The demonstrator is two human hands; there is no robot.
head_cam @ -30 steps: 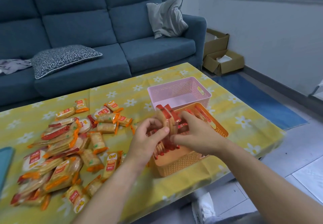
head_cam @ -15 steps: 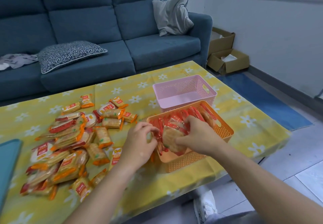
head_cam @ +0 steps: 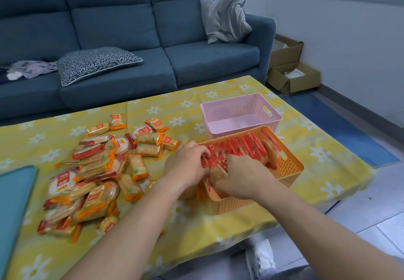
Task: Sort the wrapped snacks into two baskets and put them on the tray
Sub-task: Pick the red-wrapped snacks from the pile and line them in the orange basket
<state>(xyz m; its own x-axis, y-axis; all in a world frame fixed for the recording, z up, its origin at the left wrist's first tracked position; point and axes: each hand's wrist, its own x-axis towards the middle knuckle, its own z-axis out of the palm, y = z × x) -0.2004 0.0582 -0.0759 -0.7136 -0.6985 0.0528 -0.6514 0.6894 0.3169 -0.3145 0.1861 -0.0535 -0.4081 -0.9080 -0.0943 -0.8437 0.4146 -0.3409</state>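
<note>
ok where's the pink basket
Head view: the pink basket sits on the right side of the table, directly behind the orange basket.

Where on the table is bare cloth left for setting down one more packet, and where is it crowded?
Free: the cloth between the snack pile and the pink basket, and right of both baskets. Crowded: the pile beside the tray, and the orange basket, where the left hand and right hand grip red-wrapped snacks.
</note>
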